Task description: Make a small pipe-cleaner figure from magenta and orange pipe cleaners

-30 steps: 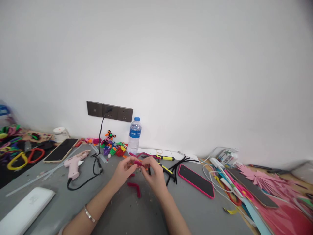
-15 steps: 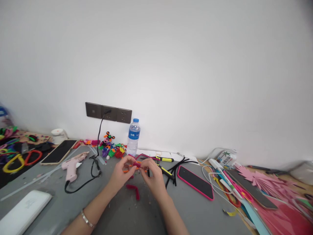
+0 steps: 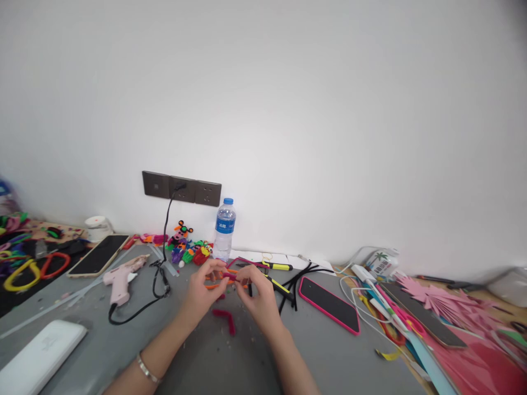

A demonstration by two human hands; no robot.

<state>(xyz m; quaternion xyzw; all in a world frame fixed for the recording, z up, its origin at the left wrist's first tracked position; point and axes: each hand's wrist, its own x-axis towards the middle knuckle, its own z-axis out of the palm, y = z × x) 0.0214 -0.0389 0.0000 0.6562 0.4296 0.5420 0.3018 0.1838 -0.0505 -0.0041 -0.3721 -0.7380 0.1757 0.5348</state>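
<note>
Between my two hands is a short dark-pink pipe cleaner (image 3: 229, 276), pinched at its ends by thumbs and fingers. My left hand (image 3: 208, 285) closes on its left end, and a silver bracelet sits on that wrist. From the other side my right hand (image 3: 255, 291) grips the right end. Orange pipe cleaners (image 3: 213, 286) show behind and beside the fingers, partly hidden. Below the hands a bent dark-pink pipe cleaner piece (image 3: 225, 317) lies on the grey table mat (image 3: 222, 362). Yellow-and-black pliers (image 3: 282, 289) rest just right of my right hand.
Left are a pink glue gun (image 3: 121, 281) with its cord, a phone (image 3: 99, 256), and a white case (image 3: 43, 356). A water bottle (image 3: 224, 227) and pipe-cleaner figures (image 3: 191, 249) stand by the wall. Right lie black pipe cleaners (image 3: 297, 282), a pink-cased phone (image 3: 329, 305) and pink paper (image 3: 489, 356).
Both hands keep nearly the same place and pinch, with only slight finger movement around the dark-pink pipe cleaner. The view has shifted very slightly.
</note>
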